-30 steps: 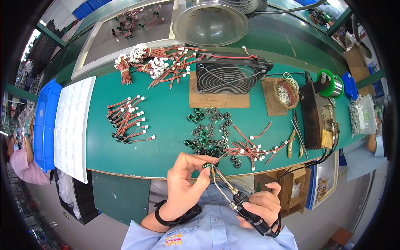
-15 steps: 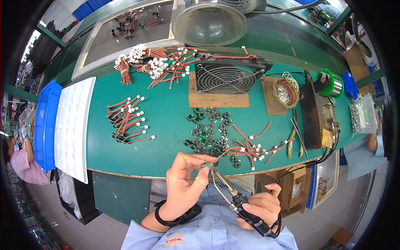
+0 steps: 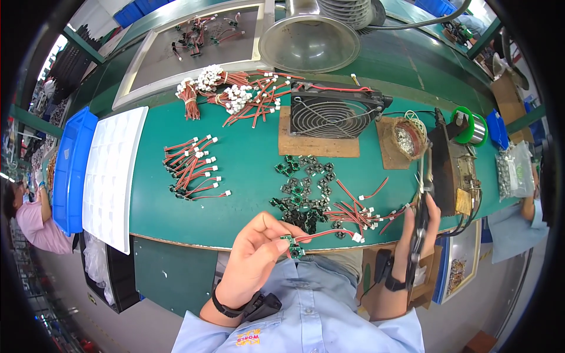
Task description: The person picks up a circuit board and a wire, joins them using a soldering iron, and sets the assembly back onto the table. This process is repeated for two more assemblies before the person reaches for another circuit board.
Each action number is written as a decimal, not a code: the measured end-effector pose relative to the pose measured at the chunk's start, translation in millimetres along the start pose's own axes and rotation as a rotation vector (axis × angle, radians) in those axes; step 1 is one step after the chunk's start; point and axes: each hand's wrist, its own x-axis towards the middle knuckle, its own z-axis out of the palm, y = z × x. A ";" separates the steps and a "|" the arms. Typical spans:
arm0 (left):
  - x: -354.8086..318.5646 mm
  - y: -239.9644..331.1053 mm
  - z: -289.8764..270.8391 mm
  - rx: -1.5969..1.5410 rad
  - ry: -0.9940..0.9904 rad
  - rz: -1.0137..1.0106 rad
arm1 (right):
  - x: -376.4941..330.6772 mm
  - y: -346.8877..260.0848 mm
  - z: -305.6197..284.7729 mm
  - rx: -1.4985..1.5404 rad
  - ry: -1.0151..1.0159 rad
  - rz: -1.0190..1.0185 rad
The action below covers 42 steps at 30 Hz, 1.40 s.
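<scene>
Pinched in my left hand (image 3: pixel 259 253) is a small green circuit board (image 3: pixel 295 249), with a red wire lead ending in a white plug (image 3: pixel 357 237) reaching out to the right. My right hand (image 3: pixel 433 217) is closed round a soldering iron (image 3: pixel 419 226), held upright and smeared by motion, its front end near the round pot of solder scraps (image 3: pixel 406 138). Beyond my left hand lies a pile of small circuit boards (image 3: pixel 303 191). Loose wire leads (image 3: pixel 353 216) with white plugs lie to the right of that pile.
A black fan (image 3: pixel 334 112) stands on a board at the back. Finished-looking wired boards (image 3: pixel 191 167) lie left, beside a white tray (image 3: pixel 115 176) and blue bin (image 3: pixel 73 170). At right are a solder spool (image 3: pixel 471 126) and a dark metal box (image 3: pixel 444 176). Another person (image 3: pixel 38 215) sits far left.
My right hand has swung the soldering iron away from the circuit board, up and to the right. My left hand still holds the board, now tilted differently, its lead stretching right.
</scene>
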 end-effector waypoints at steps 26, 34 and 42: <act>11.2 -12.3 -6.9 0.353 0.165 0.203 | -41.9 -58.2 -20.0 0.283 -0.673 -0.432; 10.1 -13.4 -7.2 0.390 0.160 0.210 | -42.1 -57.3 -20.0 0.286 -0.674 -0.426; 10.2 -13.3 -9.0 0.436 0.157 0.214 | -42.7 -59.3 -20.8 0.230 -0.615 -0.433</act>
